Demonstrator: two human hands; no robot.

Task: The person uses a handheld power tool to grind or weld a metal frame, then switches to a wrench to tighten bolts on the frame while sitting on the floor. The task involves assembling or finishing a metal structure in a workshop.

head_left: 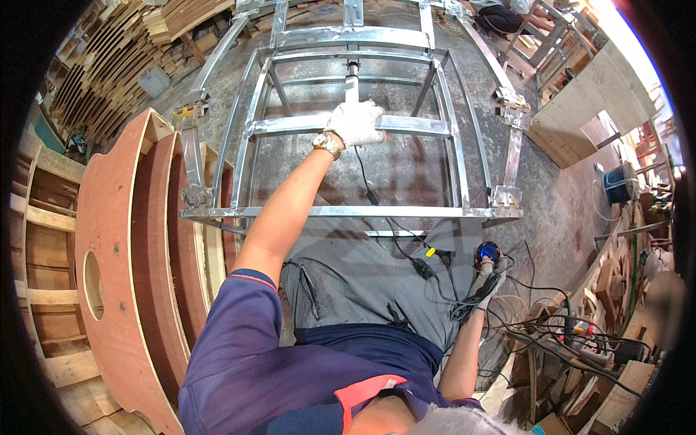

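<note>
The metal frame (406, 212) is extending ahead of me, its middle crossbar (290, 125) running left to right under my left hand (355, 122); I am recording that grip's closure as one I cannot tell. Nearer my body and rightward, well apart from the bar, my right hand (494, 279) is pinching a round blue-and-black piece (489, 251), black cables (464, 310) trailing beside it.
</note>
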